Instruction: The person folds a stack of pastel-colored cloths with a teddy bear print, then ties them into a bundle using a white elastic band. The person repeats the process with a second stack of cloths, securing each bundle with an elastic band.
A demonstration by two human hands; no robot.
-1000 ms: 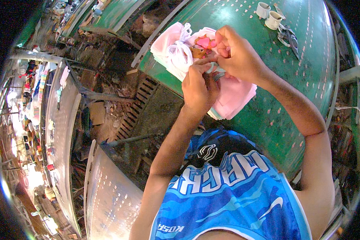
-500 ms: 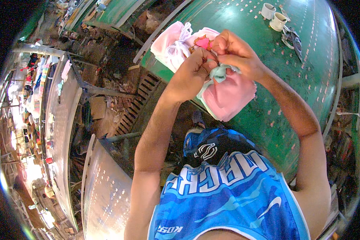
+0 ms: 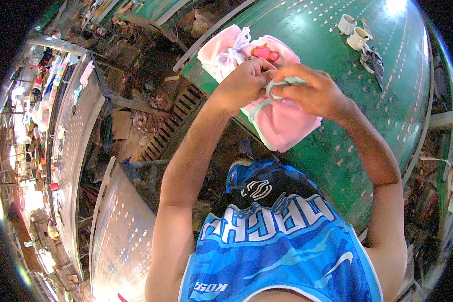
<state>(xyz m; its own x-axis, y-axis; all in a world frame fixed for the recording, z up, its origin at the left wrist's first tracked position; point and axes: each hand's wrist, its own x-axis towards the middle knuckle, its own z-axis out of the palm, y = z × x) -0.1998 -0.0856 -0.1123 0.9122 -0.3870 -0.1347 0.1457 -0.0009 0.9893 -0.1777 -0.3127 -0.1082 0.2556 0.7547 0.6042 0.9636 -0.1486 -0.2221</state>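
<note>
A stack of pink cloth pieces with a printed red and pink figure lies on the green table near its edge. Around its middle runs a mint-green cloth strip. Over the strip, my left hand is closed, its fingertips pinched at the loop. From the other side my right hand grips the strip, thumb and fingers curled about the looped part. The exact crossing between the fingers is partly hidden. Touching the far left of this stack is a second pink bundle, bound with a whitish-lavender strip.
Two pale mugs and a dark crumpled cloth sit toward the back right of the green table. Left of me, a slotted grate shows in the littered floor, beside grey perforated tabletops.
The knotted-looking gather in the green strip now appears as a wider loop. My right hand has come lower, nearer me, its fingers around the loop; my left hand stays close to it.
</note>
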